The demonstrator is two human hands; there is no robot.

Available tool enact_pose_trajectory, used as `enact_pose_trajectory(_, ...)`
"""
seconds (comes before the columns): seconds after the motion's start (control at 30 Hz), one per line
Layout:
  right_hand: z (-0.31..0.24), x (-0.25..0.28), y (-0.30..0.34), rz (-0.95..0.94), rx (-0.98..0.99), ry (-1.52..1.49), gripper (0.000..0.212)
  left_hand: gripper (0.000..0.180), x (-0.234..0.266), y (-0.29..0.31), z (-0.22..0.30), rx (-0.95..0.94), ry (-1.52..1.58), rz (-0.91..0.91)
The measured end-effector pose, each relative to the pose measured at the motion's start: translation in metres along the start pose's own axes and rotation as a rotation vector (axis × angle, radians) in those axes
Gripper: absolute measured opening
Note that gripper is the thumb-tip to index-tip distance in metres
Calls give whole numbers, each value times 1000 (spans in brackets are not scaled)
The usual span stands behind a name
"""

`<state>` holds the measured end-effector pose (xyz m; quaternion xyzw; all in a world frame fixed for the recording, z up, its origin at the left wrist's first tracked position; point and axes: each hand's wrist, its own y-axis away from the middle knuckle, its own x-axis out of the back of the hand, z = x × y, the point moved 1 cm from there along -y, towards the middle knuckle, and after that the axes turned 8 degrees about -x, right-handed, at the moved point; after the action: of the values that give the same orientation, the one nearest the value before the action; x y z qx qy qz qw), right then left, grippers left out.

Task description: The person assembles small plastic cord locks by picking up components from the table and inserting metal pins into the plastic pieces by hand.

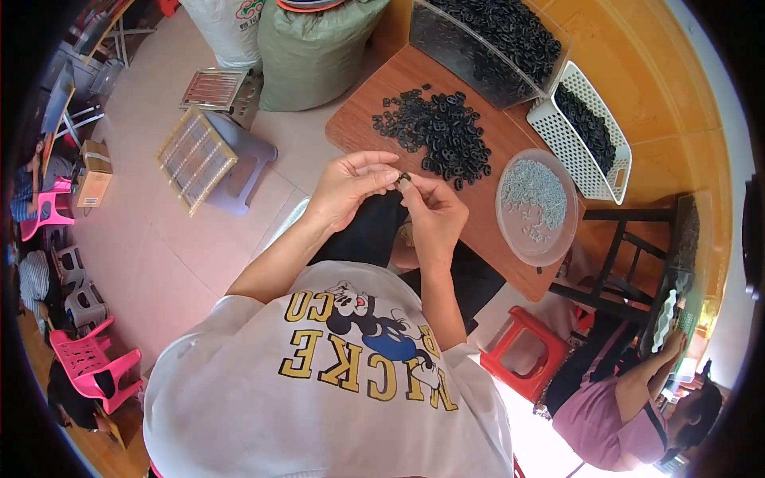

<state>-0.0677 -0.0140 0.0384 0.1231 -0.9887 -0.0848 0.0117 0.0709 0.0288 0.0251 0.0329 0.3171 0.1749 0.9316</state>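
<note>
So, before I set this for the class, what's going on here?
A seated person pinches a small dark piece between the fingertips of the left hand and right hand, by the edge of a brown table. On the table lie a loose pile of black pieces and a round tub of small silvery pieces. Beyond stand a clear bin and a white basket, both holding more black pieces.

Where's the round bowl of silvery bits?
In the head view, the round bowl is on the table, right of the loose black pieces, beside the white basket.
</note>
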Motion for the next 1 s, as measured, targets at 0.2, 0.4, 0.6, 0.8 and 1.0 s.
enact_pose_trajectory(0.2, 3, 1, -1, 37, 23, 52, 10, 32, 1, -1, -6, -19, 3, 47)
enact_pose_trajectory(0.4, 3, 4, 1, 7, -28, 57, 10, 38, 6, -3, -9, -75, -62, -29)
enact_pose_trajectory(0.6, 0, 5, 7, -29, -103, 30, 11, 41, 9, -3, -2, 8, -117, -106)
enact_pose_trajectory(0.8, 11, 2, 6, -36, -125, 9, 11, 42, 15, -6, -4, 40, -201, -142)
enact_pose_trajectory(1.0, 12, 6, -1, -41, -167, -119, 12, 41, 15, -12, -5, 69, -139, -92)
